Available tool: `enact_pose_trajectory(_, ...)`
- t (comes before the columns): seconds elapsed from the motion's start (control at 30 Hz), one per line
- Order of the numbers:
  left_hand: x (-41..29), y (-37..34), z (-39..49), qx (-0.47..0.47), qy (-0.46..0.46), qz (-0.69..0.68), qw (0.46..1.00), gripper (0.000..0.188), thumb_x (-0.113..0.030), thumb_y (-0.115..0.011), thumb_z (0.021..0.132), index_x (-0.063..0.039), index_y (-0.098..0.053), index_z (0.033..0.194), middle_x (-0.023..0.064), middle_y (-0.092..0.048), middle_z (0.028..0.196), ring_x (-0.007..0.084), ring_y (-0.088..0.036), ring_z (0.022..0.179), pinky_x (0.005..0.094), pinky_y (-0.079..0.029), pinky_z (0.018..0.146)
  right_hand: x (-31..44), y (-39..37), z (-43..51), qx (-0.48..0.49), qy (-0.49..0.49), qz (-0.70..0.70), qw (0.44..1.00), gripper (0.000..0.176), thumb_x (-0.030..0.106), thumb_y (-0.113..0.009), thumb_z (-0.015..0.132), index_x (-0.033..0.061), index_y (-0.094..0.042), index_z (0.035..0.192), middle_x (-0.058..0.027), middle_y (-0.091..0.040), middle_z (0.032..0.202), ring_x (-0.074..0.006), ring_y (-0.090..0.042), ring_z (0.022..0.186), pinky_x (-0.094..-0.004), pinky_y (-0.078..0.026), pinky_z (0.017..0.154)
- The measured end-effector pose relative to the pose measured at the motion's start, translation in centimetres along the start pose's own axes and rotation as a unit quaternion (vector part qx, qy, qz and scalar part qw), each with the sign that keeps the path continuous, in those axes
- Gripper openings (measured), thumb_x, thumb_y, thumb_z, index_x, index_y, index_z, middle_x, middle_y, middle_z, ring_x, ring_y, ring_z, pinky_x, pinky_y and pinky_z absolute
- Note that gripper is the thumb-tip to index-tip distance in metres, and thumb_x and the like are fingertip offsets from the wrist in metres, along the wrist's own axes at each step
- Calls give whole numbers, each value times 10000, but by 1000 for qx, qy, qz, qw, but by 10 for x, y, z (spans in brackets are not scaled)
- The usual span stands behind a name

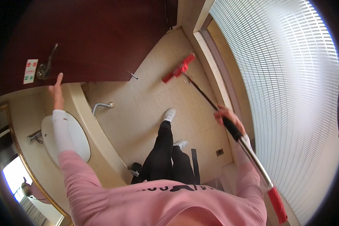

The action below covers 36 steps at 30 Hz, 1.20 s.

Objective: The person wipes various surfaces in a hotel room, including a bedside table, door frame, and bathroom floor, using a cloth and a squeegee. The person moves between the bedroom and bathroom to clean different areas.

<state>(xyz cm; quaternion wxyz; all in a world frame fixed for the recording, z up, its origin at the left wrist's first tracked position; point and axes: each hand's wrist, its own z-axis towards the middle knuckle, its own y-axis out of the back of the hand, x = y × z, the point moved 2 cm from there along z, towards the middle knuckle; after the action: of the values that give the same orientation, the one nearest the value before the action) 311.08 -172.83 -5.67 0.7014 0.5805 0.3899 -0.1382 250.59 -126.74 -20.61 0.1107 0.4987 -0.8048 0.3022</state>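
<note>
My left hand (56, 89) is at the edge of a dark red door (101, 42), just below its metal lever handle (46, 66). The thumb is raised on the door's near face; the other fingers are partly hidden at its edge. In my right hand (228, 117) is the pole of a mop (205, 96), gripped at the black sleeve. The red mop head (179, 69) is over the tiled floor (158, 93), ahead of my feet. The pole's red end grip (277, 206) sticks out behind my right forearm.
A white washbasin (82, 138) with a metal tap (35, 137) and a gold-framed mirror (24, 158) are on the left. A grey hose (100, 105) enters the floor. A door stop (134, 76) juts out near the door's corner. On the right are a frosted, ribbed panel (276, 84) and a floor drain (219, 152).
</note>
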Motion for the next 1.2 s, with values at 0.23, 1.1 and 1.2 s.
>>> enact_pose_trajectory(0.23, -1, -1, -4, 47, -37, -69, 996, 525, -291, -826, 754, 69, -568, 1037, 124, -552, 1101, 193, -572, 957, 382, -533, 913, 25, 26, 134, 16, 77, 77, 994, 133, 91, -524, 881, -7, -542, 969, -56, -539, 707, -121, -514, 545, -252, -387, 460)
enact_pose_trajectory(1.1, -38, -44, -195, 95, -46, 41, 994, 766, -436, -759, 786, 87, -479, 1270, 173, -522, 1265, 261, -604, 1022, 396, -561, 804, -353, 155, -231, -157, -31, -12, 987, 714, 86, -622, 809, 90, -347, 1468, -53, -581, 777, -119, -546, 509, -265, -443, 472)
enact_pose_trajectory(1.2, -45, -49, -226, 79, -52, 15, 995, 899, -425, -769, 778, 115, -321, 1340, 221, -501, 1264, 298, -632, 925, 367, -572, 743, -400, 186, -278, -153, -44, 1, 987, 708, 71, -617, 817, 95, -345, 1470, -48, -581, 764, -126, -548, 506, -268, -438, 461)
